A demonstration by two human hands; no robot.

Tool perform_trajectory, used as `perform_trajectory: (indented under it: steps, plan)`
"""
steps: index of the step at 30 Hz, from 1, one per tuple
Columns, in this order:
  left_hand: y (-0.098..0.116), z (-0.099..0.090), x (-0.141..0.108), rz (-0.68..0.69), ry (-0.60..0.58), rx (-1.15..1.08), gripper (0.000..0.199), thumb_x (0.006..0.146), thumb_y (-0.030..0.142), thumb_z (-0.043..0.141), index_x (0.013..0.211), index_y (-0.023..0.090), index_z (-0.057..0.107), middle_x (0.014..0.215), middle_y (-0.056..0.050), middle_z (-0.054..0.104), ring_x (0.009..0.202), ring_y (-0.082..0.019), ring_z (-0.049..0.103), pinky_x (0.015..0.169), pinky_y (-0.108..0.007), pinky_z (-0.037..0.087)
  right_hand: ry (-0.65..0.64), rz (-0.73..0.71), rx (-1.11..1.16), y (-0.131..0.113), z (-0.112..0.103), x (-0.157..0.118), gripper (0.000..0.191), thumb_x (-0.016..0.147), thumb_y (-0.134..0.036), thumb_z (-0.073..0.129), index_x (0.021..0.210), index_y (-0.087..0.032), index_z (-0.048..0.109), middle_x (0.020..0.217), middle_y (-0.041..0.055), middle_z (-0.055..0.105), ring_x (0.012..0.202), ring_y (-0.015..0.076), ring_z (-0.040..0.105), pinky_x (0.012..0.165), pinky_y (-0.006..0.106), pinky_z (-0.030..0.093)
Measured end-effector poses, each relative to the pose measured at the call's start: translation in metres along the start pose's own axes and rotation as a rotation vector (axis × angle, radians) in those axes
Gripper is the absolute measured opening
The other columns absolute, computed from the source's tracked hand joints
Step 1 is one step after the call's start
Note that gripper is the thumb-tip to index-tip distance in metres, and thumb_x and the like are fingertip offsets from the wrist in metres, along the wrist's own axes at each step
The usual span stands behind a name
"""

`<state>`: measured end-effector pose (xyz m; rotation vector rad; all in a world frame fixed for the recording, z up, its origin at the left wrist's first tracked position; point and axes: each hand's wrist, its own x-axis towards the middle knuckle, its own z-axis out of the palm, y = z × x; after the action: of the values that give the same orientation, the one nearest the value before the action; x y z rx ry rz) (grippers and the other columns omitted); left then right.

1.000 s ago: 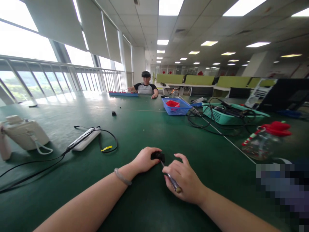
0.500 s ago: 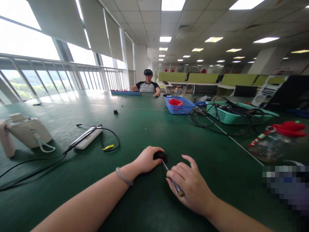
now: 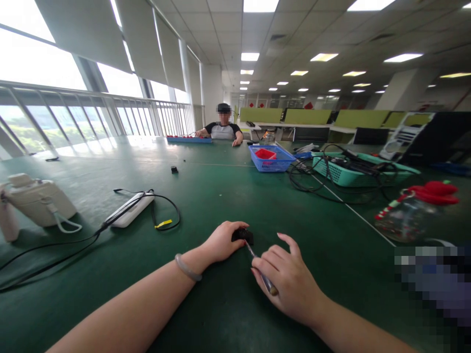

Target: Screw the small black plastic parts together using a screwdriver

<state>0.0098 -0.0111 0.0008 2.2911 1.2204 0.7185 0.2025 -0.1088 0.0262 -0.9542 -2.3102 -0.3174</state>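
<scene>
Low in the middle of the view, my left hand (image 3: 223, 240) grips a small black object (image 3: 246, 236) against the green tabletop (image 3: 206, 196), thumb on its near side. My right hand (image 3: 285, 274) is closed on a thin metal tool (image 3: 268, 283) with a tan end, its index or little finger raised. The tool's narrow tip reaches the near side of the black object, close to my left thumb; whether it touches is too small to tell. A grey bangle (image 3: 187, 268) is on my left wrist.
Left lie a white power bank (image 3: 132, 211) with black cables and a beige bottle (image 3: 40, 201). A small black block (image 3: 174, 169) lies farther off. Blue (image 3: 274, 164) and teal (image 3: 342, 174) baskets and a red-lidded jar (image 3: 412, 215) stand right. A person (image 3: 222, 130) sits opposite.
The view has shifted slightly. Both hands keep their holds, and the tool's tip stays beside the black object.
</scene>
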Motion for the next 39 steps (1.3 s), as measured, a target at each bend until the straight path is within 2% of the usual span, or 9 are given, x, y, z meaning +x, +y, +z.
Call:
perform_trajectory:
  steps: [11,17,20,26,32,39]
  plan:
    - [0.0002,-0.0005,0.0004,0.008,0.006,-0.011,0.038,0.076,0.024,0.068,0.114,0.024,0.062,0.108,-0.004,0.067,0.102,-0.023,0.059,0.093,-0.036,0.047,-0.047,-0.009,-0.026,0.0003,0.0018,-0.0018,0.011,0.084,-0.014,0.057,0.089,-0.023,0.062,0.076,-0.0029,0.062,0.076,0.0142,0.056,0.109,0.051,0.021]
    - [0.0026,-0.0011,0.0009,0.007,0.002,-0.016,0.037,0.076,0.022,0.067,0.114,0.023,0.062,0.106,-0.004,0.066,0.101,-0.022,0.059,0.093,-0.036,0.047,-0.175,-0.014,-0.081,-0.0031,-0.0010,-0.0068,0.031,0.075,-0.015,0.062,0.105,-0.024,0.061,0.088,-0.0001,0.063,0.085,0.0188,0.056,0.111,0.054,0.015]
    - [0.0030,-0.0017,0.0004,0.001,-0.005,-0.014,0.037,0.077,0.022,0.067,0.113,0.024,0.062,0.106,-0.004,0.066,0.101,-0.022,0.060,0.092,-0.036,0.047,-0.195,-0.028,-0.107,-0.0055,-0.0017,-0.0076,0.038,0.072,-0.013,0.060,0.109,-0.022,0.059,0.090,0.0011,0.063,0.084,0.0194,0.055,0.111,0.054,0.013]
    - [0.0018,-0.0019,0.0002,0.009,-0.008,-0.012,0.037,0.078,0.025,0.067,0.114,0.024,0.062,0.106,-0.004,0.067,0.102,-0.022,0.059,0.092,-0.035,0.047,-0.160,-0.055,-0.137,-0.0057,-0.0001,-0.0078,0.026,0.078,-0.009,0.053,0.100,-0.022,0.061,0.088,0.0011,0.062,0.084,0.0189,0.054,0.112,0.052,0.013]
    - [0.0020,-0.0010,0.0000,-0.001,-0.006,-0.012,0.038,0.077,0.022,0.067,0.114,0.024,0.062,0.107,-0.004,0.066,0.102,-0.022,0.059,0.093,-0.036,0.047,-0.129,-0.129,-0.112,-0.0091,-0.0035,-0.0086,0.025,0.082,-0.013,0.053,0.103,-0.022,0.062,0.089,0.0015,0.062,0.086,0.0196,0.054,0.113,0.053,0.012]
    - [0.0036,-0.0023,-0.0005,-0.008,-0.011,-0.010,0.037,0.077,0.021,0.066,0.114,0.023,0.062,0.107,-0.004,0.066,0.101,-0.022,0.059,0.093,-0.036,0.047,-0.147,-0.107,-0.119,-0.0066,-0.0010,-0.0084,0.023,0.082,-0.013,0.054,0.101,-0.023,0.062,0.091,0.0011,0.063,0.088,0.0195,0.055,0.113,0.054,0.011]
